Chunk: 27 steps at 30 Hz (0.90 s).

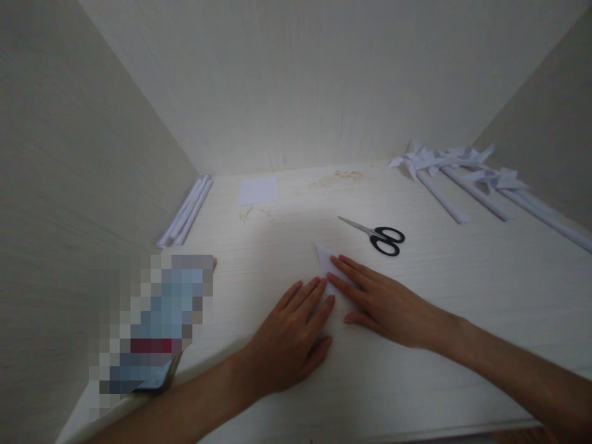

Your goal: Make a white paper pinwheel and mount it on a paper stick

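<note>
A small white piece of folded paper [325, 259] lies flat on the table, its pointed tip facing away from me. My right hand [377, 296] rests on it with the fingers stretched out, covering much of its right side. At the paper's lower left edge, the fingertips of my left hand [298, 330] touch down, fingers extended. Part of the paper is hidden under the fingers. Just beyond my right hand lies a pair of scissors [372, 234] with black handles, its blades pointing to the far left.
A white paper square [258, 191] lies near the back wall. Rolled paper sticks [187, 213] lie at the left wall. At the back right are paper pinwheel-like shapes [430, 160] on paper sticks [478, 194]. A pixelated phone-like object [160, 376] is at the left.
</note>
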Available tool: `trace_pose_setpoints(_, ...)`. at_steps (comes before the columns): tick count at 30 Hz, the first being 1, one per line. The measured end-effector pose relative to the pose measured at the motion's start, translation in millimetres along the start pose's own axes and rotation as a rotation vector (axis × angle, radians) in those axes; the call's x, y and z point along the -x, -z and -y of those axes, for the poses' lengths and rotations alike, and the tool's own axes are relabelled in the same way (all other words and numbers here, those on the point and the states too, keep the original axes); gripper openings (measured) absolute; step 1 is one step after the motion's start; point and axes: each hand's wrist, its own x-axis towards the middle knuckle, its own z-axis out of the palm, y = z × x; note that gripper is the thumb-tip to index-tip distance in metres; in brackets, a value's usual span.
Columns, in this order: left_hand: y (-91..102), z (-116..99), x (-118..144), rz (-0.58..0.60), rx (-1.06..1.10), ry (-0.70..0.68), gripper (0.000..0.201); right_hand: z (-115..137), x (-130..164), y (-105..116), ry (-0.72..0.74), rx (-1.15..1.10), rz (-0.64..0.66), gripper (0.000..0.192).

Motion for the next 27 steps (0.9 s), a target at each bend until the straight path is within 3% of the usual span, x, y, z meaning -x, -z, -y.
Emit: trace_pose_setpoints(27, 0.7, -0.9, 0.4, 0.006, 0.018, 0.015, 0.048, -1.9, 1.1, -0.8, -0.004, -0.033, -0.009, 0.054)
